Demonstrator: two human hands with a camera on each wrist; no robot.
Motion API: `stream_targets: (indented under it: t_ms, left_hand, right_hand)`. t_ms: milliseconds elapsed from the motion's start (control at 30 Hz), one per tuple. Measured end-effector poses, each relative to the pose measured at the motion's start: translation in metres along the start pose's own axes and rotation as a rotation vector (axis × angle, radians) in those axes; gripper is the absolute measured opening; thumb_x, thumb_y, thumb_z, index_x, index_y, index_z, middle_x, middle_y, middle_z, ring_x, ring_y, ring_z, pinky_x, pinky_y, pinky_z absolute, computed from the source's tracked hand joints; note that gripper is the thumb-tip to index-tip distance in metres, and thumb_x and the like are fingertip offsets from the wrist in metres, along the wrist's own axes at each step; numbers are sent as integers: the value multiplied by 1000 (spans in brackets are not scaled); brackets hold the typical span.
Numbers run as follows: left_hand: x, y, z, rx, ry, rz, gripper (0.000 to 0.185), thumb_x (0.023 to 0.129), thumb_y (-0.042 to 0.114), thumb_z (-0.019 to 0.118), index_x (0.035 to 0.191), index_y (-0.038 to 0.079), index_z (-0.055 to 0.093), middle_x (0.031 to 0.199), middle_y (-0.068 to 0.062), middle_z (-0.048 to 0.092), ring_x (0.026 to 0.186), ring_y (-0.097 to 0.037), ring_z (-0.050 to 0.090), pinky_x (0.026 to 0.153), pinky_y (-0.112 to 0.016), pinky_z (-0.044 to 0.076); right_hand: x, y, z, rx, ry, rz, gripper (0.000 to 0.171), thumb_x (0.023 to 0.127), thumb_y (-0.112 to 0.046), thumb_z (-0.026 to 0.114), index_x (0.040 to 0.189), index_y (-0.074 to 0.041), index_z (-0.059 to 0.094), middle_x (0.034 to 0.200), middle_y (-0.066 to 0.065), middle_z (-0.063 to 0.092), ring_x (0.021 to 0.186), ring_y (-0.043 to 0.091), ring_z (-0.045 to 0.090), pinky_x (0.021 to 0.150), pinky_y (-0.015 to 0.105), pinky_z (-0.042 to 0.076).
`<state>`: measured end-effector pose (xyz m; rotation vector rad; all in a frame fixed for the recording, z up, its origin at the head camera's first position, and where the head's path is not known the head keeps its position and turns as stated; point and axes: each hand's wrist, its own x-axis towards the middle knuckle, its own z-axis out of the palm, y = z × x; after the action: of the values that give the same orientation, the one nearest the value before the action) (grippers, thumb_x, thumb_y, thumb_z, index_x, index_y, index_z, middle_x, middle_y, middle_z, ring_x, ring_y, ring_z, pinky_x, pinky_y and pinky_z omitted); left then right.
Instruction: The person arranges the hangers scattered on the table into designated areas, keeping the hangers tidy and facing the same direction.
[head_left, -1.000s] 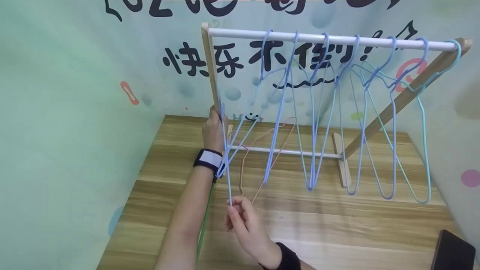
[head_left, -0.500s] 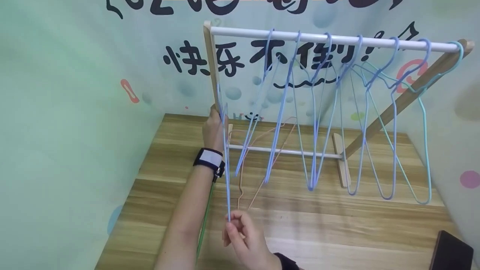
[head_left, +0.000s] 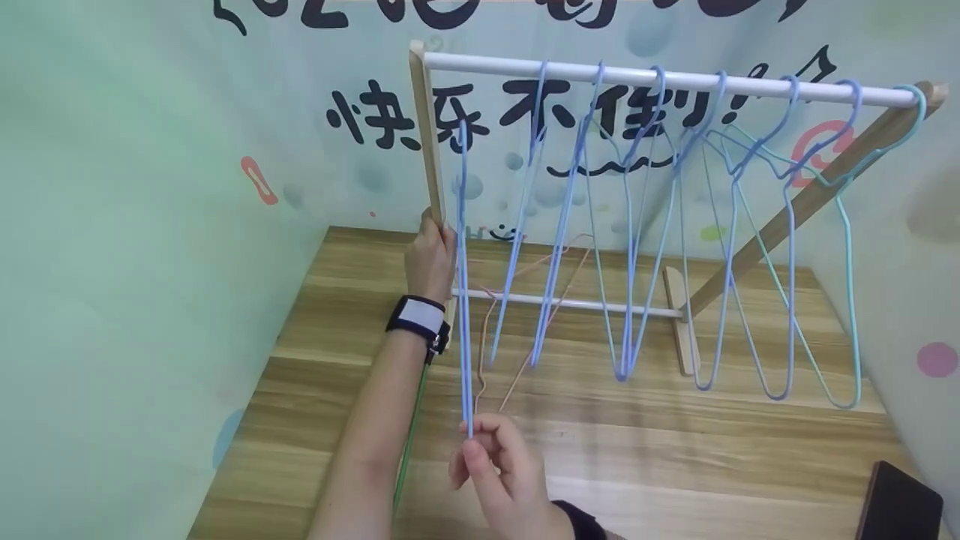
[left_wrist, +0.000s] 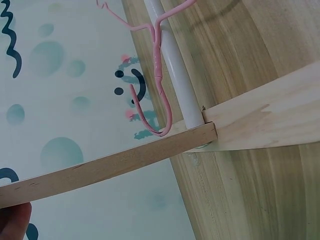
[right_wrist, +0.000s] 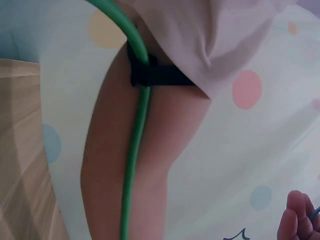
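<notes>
My right hand point(head_left: 499, 469) pinches the bottom of the blue hanger point(head_left: 463, 285) in its fingers point(head_left: 480, 442). The hanger has swung upright, its hook now closer to the white rail point(head_left: 675, 79). My left hand point(head_left: 429, 259) grips the wooden post point(head_left: 426, 135).

Blue hanger point(head_left: 465, 285) now upright, unhooked.

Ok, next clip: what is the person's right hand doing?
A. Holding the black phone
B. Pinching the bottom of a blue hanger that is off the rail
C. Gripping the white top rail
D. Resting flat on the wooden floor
B: the right hand pinches the lower end of the blue hanger, whose hook sits below the white top rail, while the left hand holds the wooden post.
</notes>
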<state>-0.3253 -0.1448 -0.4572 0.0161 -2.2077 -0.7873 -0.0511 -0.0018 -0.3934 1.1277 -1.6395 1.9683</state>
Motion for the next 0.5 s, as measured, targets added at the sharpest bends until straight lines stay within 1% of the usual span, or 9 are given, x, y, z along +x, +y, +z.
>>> stream_targets:
  t_ms: [133, 267, 333, 500]
  left_hand:
    - [1, 0, 0, 13, -11, -16, 29, 94, 20, 40, 109, -3, 48, 63, -13, 53, 52, -27, 53, 45, -35, 44]
    - [2, -1, 1, 14, -19, -14, 27, 95, 21, 40, 106, -2, 48, 65, -12, 53, 52, -25, 53, 45, -32, 44]
    - [1, -1, 0, -3, -24, -9, 26, 95, 21, 39, 104, -1, 48, 65, -10, 52, 52, -23, 52, 44, -31, 43]
    - [0, -1, -1, -61, -46, -3, 25, 95, 22, 37, 107, 1, 46, 67, -8, 51, 52, -19, 50, 44, -28, 41]
  right_hand:
    - [9, 8, -5, 18, 16, -45, 10, 92, 5, 39, 94, 14, 43, 59, 15, 51, 46, 21, 51, 44, 22, 47]
    - [16, 17, -10, 11, 32, -63, 13, 93, 2, 40, 96, 14, 43, 61, 16, 52, 48, 20, 52, 44, 23, 47]
    - [20, 19, -11, -1, 39, -69, 14, 93, 1, 40, 97, 14, 44, 61, 15, 53, 48, 20, 52, 44, 23, 47]
    - [31, 21, -11, -14, 55, -83, 15, 94, 0, 39, 97, 13, 45, 61, 14, 54, 48, 19, 53, 43, 23, 46]
